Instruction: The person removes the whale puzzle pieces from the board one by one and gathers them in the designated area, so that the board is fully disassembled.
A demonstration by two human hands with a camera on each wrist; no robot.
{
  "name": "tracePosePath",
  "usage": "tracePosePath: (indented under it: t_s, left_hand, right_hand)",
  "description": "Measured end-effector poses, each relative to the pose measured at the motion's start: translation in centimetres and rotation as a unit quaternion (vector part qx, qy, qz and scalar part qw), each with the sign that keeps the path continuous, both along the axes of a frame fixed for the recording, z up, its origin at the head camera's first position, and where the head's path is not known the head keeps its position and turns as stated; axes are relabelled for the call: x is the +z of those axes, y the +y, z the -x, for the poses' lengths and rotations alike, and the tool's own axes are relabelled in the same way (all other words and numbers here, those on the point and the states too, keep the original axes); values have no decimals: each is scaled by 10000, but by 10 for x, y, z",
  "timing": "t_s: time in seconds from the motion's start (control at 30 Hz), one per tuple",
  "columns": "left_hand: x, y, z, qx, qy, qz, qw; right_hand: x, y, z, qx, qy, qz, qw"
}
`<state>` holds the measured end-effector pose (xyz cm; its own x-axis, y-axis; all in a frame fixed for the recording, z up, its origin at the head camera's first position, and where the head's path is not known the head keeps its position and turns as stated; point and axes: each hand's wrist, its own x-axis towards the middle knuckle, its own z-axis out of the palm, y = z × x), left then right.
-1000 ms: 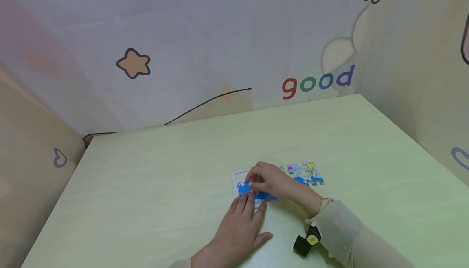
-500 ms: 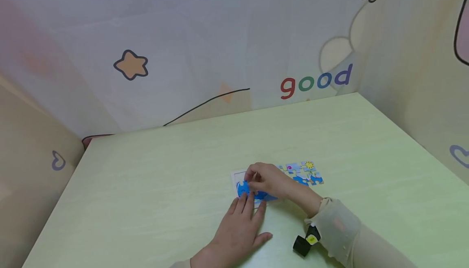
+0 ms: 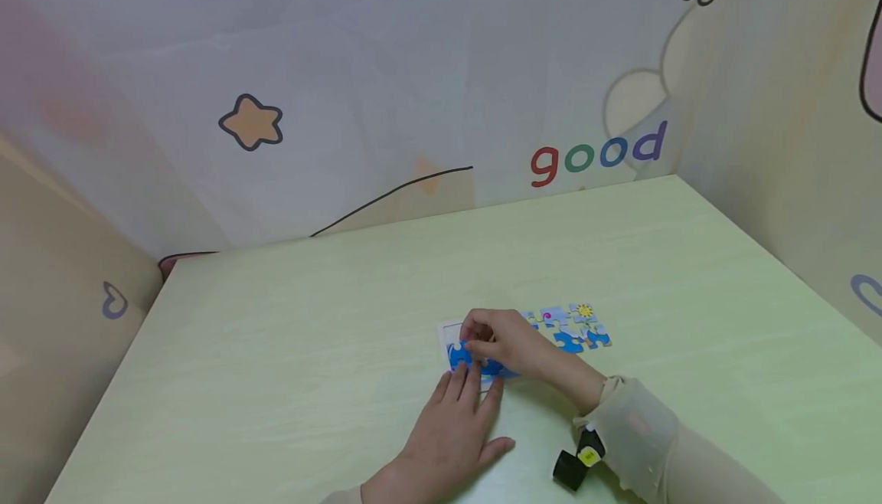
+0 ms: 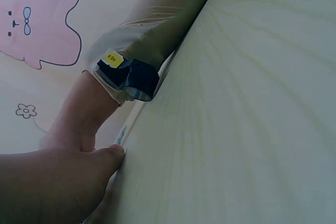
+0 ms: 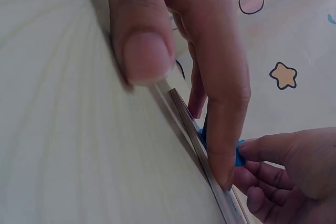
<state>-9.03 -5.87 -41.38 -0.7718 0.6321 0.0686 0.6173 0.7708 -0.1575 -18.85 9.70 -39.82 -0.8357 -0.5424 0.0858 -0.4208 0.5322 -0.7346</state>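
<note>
The jigsaw tray (image 3: 442, 339) lay flat on the pale green surface (image 3: 276, 351), a shallow rectangle with a white rim. Blue pieces (image 3: 458, 354) filled its near part, while pale backing showed in the far left corner. I could see the left hand (image 3: 448, 439) stretched over the near edge, fingers straight and a little apart, thumb reaching out to the right. Above the tray the right hand (image 3: 506, 339) pinched a small blue piece (image 5: 240, 153) between thumb and fingertips; its outline was mostly hidden. Just to the right lay loose pieces (image 3: 568, 342), blue and lilac, one bearing a yellow sun. Compared with a second before, the right hand had drifted slightly nearer the person, uncovering more of a loose blue piece, while the left hand had stayed put.
</note>
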Motion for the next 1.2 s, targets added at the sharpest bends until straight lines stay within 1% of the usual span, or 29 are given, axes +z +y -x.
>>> tracePosePath:
  t_s: [0.13, 0.33, 0.47, 0.57, 0.7, 0.8, 1.0, 1.07, 1.2]
  left_hand:
    - [-1, 1, -1, 8, -20, -13, 10000]
    - [-2, 1, -1, 41, -285, -44, 9996]
    - [-2, 1, 0, 67, -435, -44, 9990]
    - [-2, 1, 0, 68, -386, -21, 9992]
    - [-2, 0, 0, 54, -164, 29, 9998]
    - [-2, 0, 0, 61, -92, 81, 9999]
    - [1, 0, 0, 105, -221, 108, 9996]
    - [1, 0, 0, 108, -228, 110, 9996]
    - [2, 0, 1, 135, -363, 74, 9992]
  right_hand:
    - [4, 2, -1, -73, 56, 35, 10000]
    - [16, 8, 0, -366, 63, -4, 9993]
    - [22, 13, 0, -389, 144, -61, 9991]
    - [27, 18, 0, -393, 186, -103, 9990]
    - [34, 28, 2, -444, 204, -178, 9986]
    - [39, 34, 3, -493, 201, -282, 9982]
    - [47, 46, 4, -513, 115, -536, 9972]
    - [48, 51, 4, -513, 89, -593, 9969]
    - [48, 59, 3, -563, -26, -720, 9958]
